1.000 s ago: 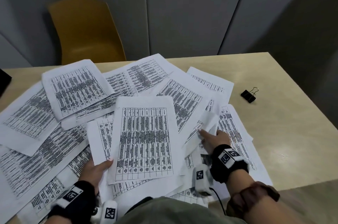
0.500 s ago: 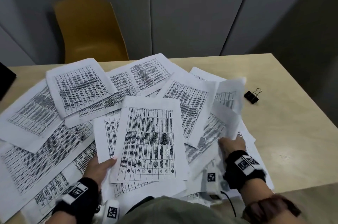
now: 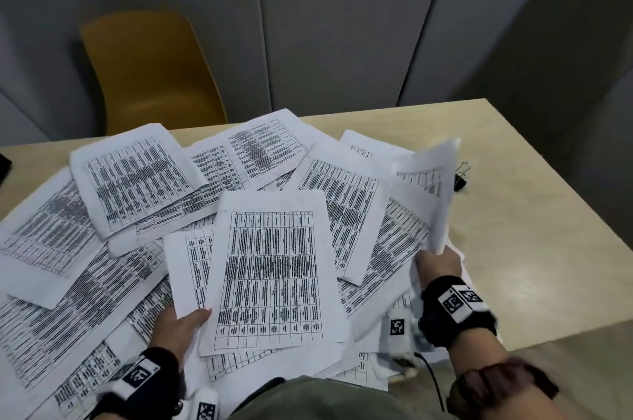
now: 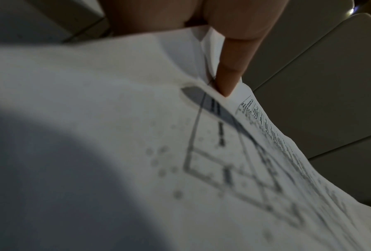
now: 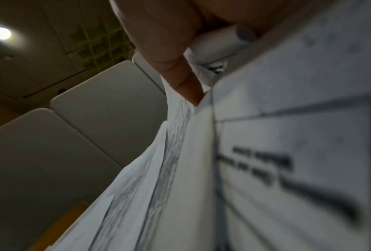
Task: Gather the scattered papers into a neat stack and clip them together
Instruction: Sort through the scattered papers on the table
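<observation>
Clearly you are in the gathering step: your right hand [image 3: 436, 263] pinches the near edges of a few sheets [image 3: 433, 186] and tilts them up off the right side of the spread, while your left hand [image 3: 178, 325] pinches the near left corner of the middle sheet [image 3: 274, 268], thumb on top. The papers [image 3: 137, 179] lie fanned and overlapping across most of the desk [image 3: 534, 248], white pages printed with dense black tables, angled every which way and nowhere squared up. The binder clip [image 3: 460, 179] sits on bare desk just beyond the raised sheets, untouched. Next, I judge, you need to lay the right-hand sheets over the middle one, then sweep in the far and left pages. Thin sheets will likely slide and curl, so tap the edges level before clipping.
</observation>
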Motion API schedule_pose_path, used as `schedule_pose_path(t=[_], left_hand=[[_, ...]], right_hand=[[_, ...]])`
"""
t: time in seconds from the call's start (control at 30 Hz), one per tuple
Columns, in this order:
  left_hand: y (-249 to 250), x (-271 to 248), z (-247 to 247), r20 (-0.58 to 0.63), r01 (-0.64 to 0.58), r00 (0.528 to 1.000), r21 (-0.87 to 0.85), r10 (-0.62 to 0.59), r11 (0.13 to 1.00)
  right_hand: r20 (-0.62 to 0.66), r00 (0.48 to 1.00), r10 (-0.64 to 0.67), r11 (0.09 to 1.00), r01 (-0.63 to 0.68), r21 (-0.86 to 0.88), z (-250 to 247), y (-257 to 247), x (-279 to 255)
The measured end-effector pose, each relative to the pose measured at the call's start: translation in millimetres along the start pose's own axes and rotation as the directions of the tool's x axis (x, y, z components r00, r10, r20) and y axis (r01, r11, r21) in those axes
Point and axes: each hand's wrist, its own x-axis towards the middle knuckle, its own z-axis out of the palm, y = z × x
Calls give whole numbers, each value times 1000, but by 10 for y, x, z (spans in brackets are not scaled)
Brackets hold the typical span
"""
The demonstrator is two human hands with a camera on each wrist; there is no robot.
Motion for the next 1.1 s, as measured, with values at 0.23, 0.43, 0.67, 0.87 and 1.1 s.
schedule_pose_path(t=[0.23,0.43,0.67,0.87,1.1], left_hand=[[95,-47,76,12,12,1000,80,-13,997],[71,-69,102,10,25,1000,87,-26,996],[97,-154,101,21,-1,1000,81,-1,997],[110,-165,109,15,2,1000,60,-2,998],[117,-184,106,56,-21,998,58,17,998]], right_hand=[[98,990,104,995,-103,-16,99,-37,6],[81,996,26,999,-24,-32,252,45,-253],[25,997,79,993,-80,84,92,22,-106],[-256,964,-71,974,122,189,-140,-154,-5],[-481,876,-35,827,296,479,-272,-652,38]])
